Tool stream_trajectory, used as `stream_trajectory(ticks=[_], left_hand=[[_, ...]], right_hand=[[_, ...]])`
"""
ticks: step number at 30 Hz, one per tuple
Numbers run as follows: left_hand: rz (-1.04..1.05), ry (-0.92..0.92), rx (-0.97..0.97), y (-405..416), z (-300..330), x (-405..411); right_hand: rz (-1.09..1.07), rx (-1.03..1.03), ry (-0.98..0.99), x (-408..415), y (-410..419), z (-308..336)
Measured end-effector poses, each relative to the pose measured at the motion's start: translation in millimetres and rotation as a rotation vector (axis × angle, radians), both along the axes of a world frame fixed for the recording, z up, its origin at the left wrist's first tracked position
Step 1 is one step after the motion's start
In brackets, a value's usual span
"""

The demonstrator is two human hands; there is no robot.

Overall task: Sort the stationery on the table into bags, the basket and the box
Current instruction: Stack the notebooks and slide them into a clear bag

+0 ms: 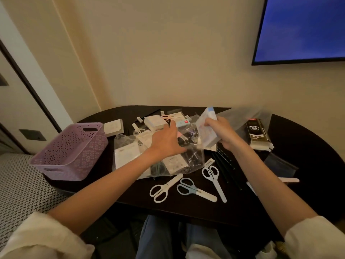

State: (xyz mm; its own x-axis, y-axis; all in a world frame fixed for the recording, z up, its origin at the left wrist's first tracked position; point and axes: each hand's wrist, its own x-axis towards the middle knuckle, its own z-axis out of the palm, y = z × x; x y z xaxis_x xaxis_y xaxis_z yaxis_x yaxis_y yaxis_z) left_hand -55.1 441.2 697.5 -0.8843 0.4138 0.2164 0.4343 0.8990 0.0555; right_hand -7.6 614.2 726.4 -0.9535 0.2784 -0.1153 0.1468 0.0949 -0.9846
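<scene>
Three pairs of scissors (186, 186) lie nearest on the table (308, 193). The left hand (166, 141), fingers spread, presses a clear bag (130, 156) holding white packets. The right hand (222, 132) grips a packet (207, 128). The purple basket (72, 152) sits left; its inside is hidden. The black box (258, 133) bears unreadable print.

A wall-mounted screen (302, 28) glows blue in the upper right of the frame, its dark bezel set against a plain cream wall (158, 53). At the left edge a dark door frame (28, 85) runs diagonally, with a dark wall plate (32, 134) below it. In the lower left lies a black-and-white woven-pattern cushion (22, 186), beside the dark counter (308, 156).
</scene>
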Motion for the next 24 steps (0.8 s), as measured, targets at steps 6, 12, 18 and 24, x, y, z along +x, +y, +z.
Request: stream_trajectory(ticks=[6,12,18,24], left_hand=[[-0.003,-0.041,0.095,1.4,-8.2,15.5],[0.041,0.057,0.239,-12.5,-8.0,27.0],[-0.005,-0.031,0.354,-17.4,-16.0,25.9],[-0.121,-0.319,0.581,-40.8,0.6,16.8]], right_hand=[[-0.050,-0.366,0.099,-6.5,-2.1,-2.1],[0.106,0.018,-0.197,-8.4,-6.7,-30.4],[0.326,0.015,-0.243,-15.9,-32.8,-41.0],[0.367,-0.403,-0.338,-29.4,-59.7,-40.2]])
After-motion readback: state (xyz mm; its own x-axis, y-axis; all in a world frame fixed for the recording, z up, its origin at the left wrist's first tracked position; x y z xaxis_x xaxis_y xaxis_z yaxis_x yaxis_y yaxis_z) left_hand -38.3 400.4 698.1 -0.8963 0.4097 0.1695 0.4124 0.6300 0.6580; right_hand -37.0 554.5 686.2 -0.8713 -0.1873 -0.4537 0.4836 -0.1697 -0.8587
